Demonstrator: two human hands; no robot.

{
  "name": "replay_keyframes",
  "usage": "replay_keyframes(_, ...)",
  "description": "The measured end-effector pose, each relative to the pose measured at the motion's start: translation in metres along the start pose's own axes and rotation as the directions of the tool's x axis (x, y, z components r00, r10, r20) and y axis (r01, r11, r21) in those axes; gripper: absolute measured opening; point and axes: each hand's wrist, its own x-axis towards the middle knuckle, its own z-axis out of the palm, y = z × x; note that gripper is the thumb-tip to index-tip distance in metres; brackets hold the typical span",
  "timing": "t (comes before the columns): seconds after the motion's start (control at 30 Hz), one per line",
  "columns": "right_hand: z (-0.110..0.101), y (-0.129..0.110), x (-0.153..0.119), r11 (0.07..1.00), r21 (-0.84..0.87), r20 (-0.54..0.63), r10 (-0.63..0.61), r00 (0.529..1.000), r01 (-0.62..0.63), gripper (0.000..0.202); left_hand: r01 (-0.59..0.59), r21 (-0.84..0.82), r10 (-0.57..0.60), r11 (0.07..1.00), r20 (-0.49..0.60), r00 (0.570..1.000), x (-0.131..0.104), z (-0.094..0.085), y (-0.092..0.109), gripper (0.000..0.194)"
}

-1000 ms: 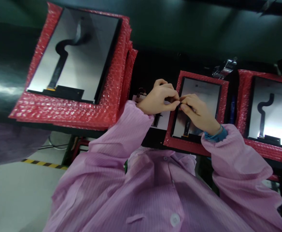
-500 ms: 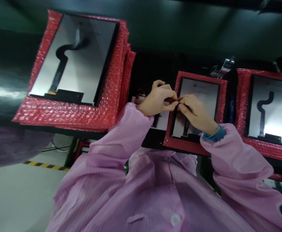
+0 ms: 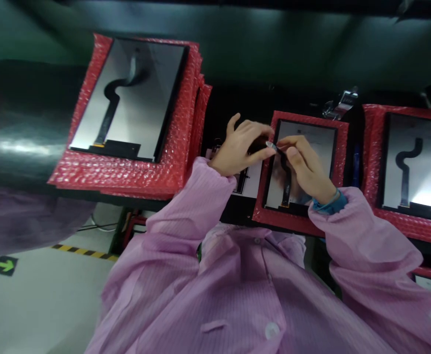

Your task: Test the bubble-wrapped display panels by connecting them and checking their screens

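The small pale tab (image 3: 269,145) at the top of the black flex ribbon (image 3: 286,182) is pinched between both hands, left hand (image 3: 242,145) and right hand (image 3: 306,164) equally near, above the silver display panel (image 3: 311,142) on red bubble wrap (image 3: 296,223), ribbon running toward the person.

Hidden and cut-off parts around the bench

The small pale sliver (image 3: 269,144) pinched between the left hand (image 3: 239,147) and right hand (image 3: 306,164) is too tiny and blurred to identify. Those hands cover the upper end of the black ribbon cable (image 3: 286,184) on the middle grey display panel (image 3: 304,162). The rightmost grey panel on red bubble wrap (image 3: 418,167) runs off the frame edge. The shiny metal clip (image 3: 343,102) behind is indistinct.
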Motion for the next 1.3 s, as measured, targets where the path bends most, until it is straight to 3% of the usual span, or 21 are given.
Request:
replay_keyframes(0.07, -0.003, 0.003, 0.000, 0.999, 0.047, -0.108, 0.025, 0.994, -0.020, 0.042, 0.064, -0.004, -0.064, 0.998, -0.174, 0.983, -0.010, -0.007, 0.007, 0.034)
replay_keyframes(0.17, -0.007, 0.009, 0.003, 0.995, 0.092, -0.238, 0.066, 0.969, -0.045, 0.036, 0.173, 0.033, -0.149, 0.984, -0.367, 0.918, -0.044, -0.007, 0.024, 0.033)
replay_keyframes(0.27, -0.011, 0.012, 0.006, 0.992, 0.098, -0.318, 0.103, 0.943, -0.075, 0.030, 0.258, 0.202, -0.187, 0.945, -0.315, 0.930, -0.092, 0.010, 0.039, 0.025)
replay_keyframes(0.33, -0.014, 0.011, 0.007, 0.993, 0.091, -0.351, 0.108, 0.930, -0.081, 0.026, 0.330, 0.325, -0.249, 0.886, -0.266, 0.931, -0.118, 0.025, 0.047, 0.031)
replay_keyframes(0.43, -0.017, 0.006, 0.006, 0.992, 0.103, -0.383, 0.104, 0.918, -0.070, 0.020, 0.343, 0.427, -0.272, 0.836, -0.220, 0.937, -0.136, 0.039, 0.053, 0.040)
replay_keyframes(0.63, -0.025, 0.006, 0.007, 0.993, 0.118, -0.469, 0.070, 0.880, -0.017, 0.015, 0.337, 0.437, -0.293, 0.834, -0.167, 0.941, -0.134, 0.040, 0.052, 0.039)
replay_keyframes(0.77, -0.039, 0.002, -0.009, 0.995, 0.093, -0.522, 0.068, 0.850, -0.023, 0.016, 0.311, 0.519, -0.280, 0.796, -0.139, 0.950, -0.133, 0.040, 0.052, 0.043)
replay_keyframes(0.93, -0.053, -0.009, -0.068, 0.958, -0.099, -0.480, 0.190, 0.856, -0.268, 0.022, 0.286, 0.559, -0.255, 0.778, -0.135, 0.957, -0.132, 0.040, 0.056, 0.043)
replay_keyframes(1.03, -0.048, -0.008, -0.108, 0.905, -0.170, -0.400, 0.299, 0.866, -0.391, 0.037, 0.285, 0.506, -0.217, 0.814, -0.189, 0.958, -0.133, 0.044, 0.066, 0.045)
replay_keyframes(1.13, -0.032, -0.003, -0.134, 0.873, -0.198, -0.376, 0.352, 0.857, -0.445, 0.048, 0.179, 0.380, -0.128, 0.908, -0.156, 0.979, -0.131, 0.054, 0.081, 0.046)
replay_keyframes(1.2, -0.021, 0.000, -0.141, 0.864, -0.179, -0.423, 0.364, 0.830, -0.470, 0.052, 0.127, 0.292, -0.096, 0.948, -0.119, 0.988, -0.129, 0.063, 0.091, 0.043)
replay_keyframes(1.3, -0.011, 0.001, -0.143, 0.861, -0.022, -0.479, 0.437, 0.761, -0.508, 0.055, 0.147, 0.233, -0.125, 0.961, -0.109, 0.986, -0.124, 0.071, 0.100, 0.039)
